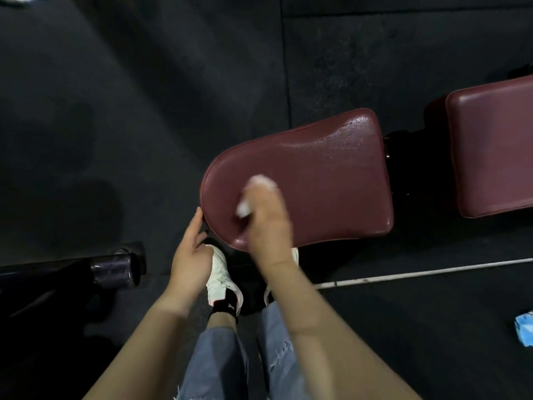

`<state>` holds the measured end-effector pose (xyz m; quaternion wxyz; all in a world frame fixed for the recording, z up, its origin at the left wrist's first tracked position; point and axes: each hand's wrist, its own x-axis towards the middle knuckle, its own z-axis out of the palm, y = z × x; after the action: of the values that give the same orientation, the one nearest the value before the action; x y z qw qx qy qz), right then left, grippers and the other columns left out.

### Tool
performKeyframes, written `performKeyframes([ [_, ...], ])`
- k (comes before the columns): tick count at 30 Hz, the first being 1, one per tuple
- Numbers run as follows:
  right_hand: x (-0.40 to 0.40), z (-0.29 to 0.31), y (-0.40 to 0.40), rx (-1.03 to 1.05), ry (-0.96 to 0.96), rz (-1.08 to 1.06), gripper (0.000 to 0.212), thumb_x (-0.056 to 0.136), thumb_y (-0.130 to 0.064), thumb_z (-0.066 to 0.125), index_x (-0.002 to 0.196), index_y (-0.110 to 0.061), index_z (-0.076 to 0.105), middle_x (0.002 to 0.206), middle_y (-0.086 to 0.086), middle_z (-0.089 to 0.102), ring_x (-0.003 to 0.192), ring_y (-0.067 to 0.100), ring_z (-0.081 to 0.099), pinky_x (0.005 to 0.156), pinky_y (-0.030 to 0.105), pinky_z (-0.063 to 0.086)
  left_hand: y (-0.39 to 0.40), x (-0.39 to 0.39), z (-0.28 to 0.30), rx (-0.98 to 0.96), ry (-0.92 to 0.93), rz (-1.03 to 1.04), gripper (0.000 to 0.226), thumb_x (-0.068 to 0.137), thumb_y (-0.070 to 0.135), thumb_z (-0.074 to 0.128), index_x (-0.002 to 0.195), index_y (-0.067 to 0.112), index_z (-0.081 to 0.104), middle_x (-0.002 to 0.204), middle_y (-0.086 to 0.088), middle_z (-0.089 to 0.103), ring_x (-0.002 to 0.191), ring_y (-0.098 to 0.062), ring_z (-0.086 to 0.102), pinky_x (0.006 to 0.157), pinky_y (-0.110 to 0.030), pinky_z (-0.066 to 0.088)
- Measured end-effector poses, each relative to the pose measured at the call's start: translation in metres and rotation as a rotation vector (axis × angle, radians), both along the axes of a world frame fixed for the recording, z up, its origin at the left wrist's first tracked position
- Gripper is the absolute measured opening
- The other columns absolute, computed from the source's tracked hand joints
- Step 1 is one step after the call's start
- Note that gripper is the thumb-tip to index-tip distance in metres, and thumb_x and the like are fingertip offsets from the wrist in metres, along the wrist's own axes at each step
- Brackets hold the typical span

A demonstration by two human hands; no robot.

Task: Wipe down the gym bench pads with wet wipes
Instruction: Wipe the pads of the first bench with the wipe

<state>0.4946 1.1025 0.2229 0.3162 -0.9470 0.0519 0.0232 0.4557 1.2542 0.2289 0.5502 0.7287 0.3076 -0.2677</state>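
Right now I am pressing the wet wipe (pixel 253 194), bunched in my right hand (pixel 266 223), on the seat pad's (pixel 331 180) near-left end; its length is running far-right toward the back pad (pixel 496 151), while my left hand (pixel 191 249), fingers relaxed, is touching the rounded edge.

Dark rubber floor (pixel 144 96) fills the frame, with a maroon seat pad (pixel 326 174) at centre, its upper right part glistening wet, and a second maroon pad (pixel 496 145) at right edge, a gap between them. On the seat pad a hand (pixel 265 223) presses a white wipe (pixel 261 183). On the floor: white line (pixel 418 274) lower right, blue packet (pixel 523 327) at right edge, dark metal tube (pixel 115 268) at left.
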Motion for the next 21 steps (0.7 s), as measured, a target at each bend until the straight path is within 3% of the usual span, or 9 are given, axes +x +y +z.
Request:
performKeyframes([
  [2,-0.01,0.002,0.028,0.06,0.053,0.423,0.027,0.079,0.005,0.061,0.101,-0.008,0.07,0.111,0.014,0.067,0.113,0.036,0.061,0.106,0.04,0.041,0.005,0.003,0.001,-0.002,0.003,-0.032,0.084,0.085,-0.021,0.033,0.148,0.033,0.037,0.137,0.026,0.049,0.13,-0.004,0.048,0.105,-0.015,0.036],
  [4,-0.004,-0.001,-0.004,0.015,0.012,0.739,0.038,0.085,0.0,0.047,0.118,0.0,0.067,0.129,0.017,0.062,0.123,0.032,0.057,0.111,0.043,0.039,0.011,0.005,0.004,0.004,0.018,-0.094,0.086,0.084,-0.019,0.035,0.146,0.041,0.034,0.141,0.02,0.045,0.133,-0.005,0.044,0.109,-0.019,0.033],
  [6,0.005,0.002,-0.064,-0.066,-0.013,0.845,0.042,0.087,-0.002,0.043,0.123,-0.002,0.064,0.134,0.014,0.059,0.125,0.03,0.056,0.112,0.042,0.035,0.016,0.005,0.007,0.011,0.038,-0.152,0.09,0.085,-0.017,0.037,0.14,0.054,0.029,0.14,0.021,0.043,0.133,-0.006,0.042,0.114,-0.026,0.03],
  [8,0.01,0.005,-0.133,-0.145,0.015,0.677,0.043,0.089,-0.001,0.043,0.127,-0.004,0.062,0.137,0.012,0.057,0.127,0.03,0.054,0.116,0.035,0.029,0.017,0.005,0.009,0.018,0.054,-0.201,0.093,0.085,-0.014,0.038,0.134,0.065,0.027,0.139,0.024,0.041,0.133,-0.004,0.04,0.114,-0.027,0.029],
  [11,-0.008,0.012,-0.205,-0.278,0.093,0.124,0.052,0.084,0.011,0.043,0.13,-0.006,0.06,0.137,0.01,0.058,0.122,0.032,0.057,0.116,0.032,0.024,0.017,0.006,0.01,0.034,0.049,-0.224,0.095,0.084,-0.014,0.039,0.132,0.068,0.025,0.14,0.026,0.039,0.134,-0.004,0.039,0.107,-0.02,0.03],
  [14,-0.03,0.007,-0.178,-0.254,0.137,-0.52,0.055,0.084,0.016,0.043,0.134,-0.004,0.056,0.142,0.011,0.053,0.134,0.032,0.046,0.117,0.039,0.027,0.016,0.006,0.01,0.037,0.048,-0.217,0.094,0.084,-0.014,0.039,0.137,0.063,0.025,0.14,0.024,0.04,0.134,-0.006,0.04,0.109,-0.022,0.031],
  [16,-0.032,-0.001,-0.122,-0.161,0.032,-0.597,0.045,0.086,0.018,0.045,0.125,0.003,0.06,0.133,0.023,0.056,0.13,0.014,0.048,0.113,0.028,0.032,0.017,0.006,0.01,0.043,0.047,-0.221,0.093,0.084,-0.014,0.039,0.14,0.059,0.025,0.137,0.027,0.041,0.133,-0.005,0.041,0.112,-0.025,0.031],
  [18,-0.027,-0.003,-0.05,-0.062,-0.029,-0.361,0.036,0.084,0.018,0.05,0.114,0.003,0.063,0.117,0.023,0.061,0.117,0.003,0.053,0.103,0.014,0.032,0.016,0.007,0.01,0.044,0.037,-0.227,0.09,0.085,-0.015,0.04,0.145,0.052,0.026,0.134,0.028,0.043,0.132,-0.006,0.042,0.113,-0.027,0.031],
  [21,-0.035,0.002,0.031,-0.014,0.073,0.415,0.033,0.084,0.001,0.053,0.114,-0.001,0.066,0.123,0.017,0.064,0.119,0.028,0.058,0.111,0.028,0.03,0.016,0.01,0.011,-0.057,0.034,-0.129,0.083,0.087,-0.018,0.044,0.15,0.035,0.032,0.136,0.018,0.053,0.129,-0.009,0.051,0.107,-0.023,0.038],
])
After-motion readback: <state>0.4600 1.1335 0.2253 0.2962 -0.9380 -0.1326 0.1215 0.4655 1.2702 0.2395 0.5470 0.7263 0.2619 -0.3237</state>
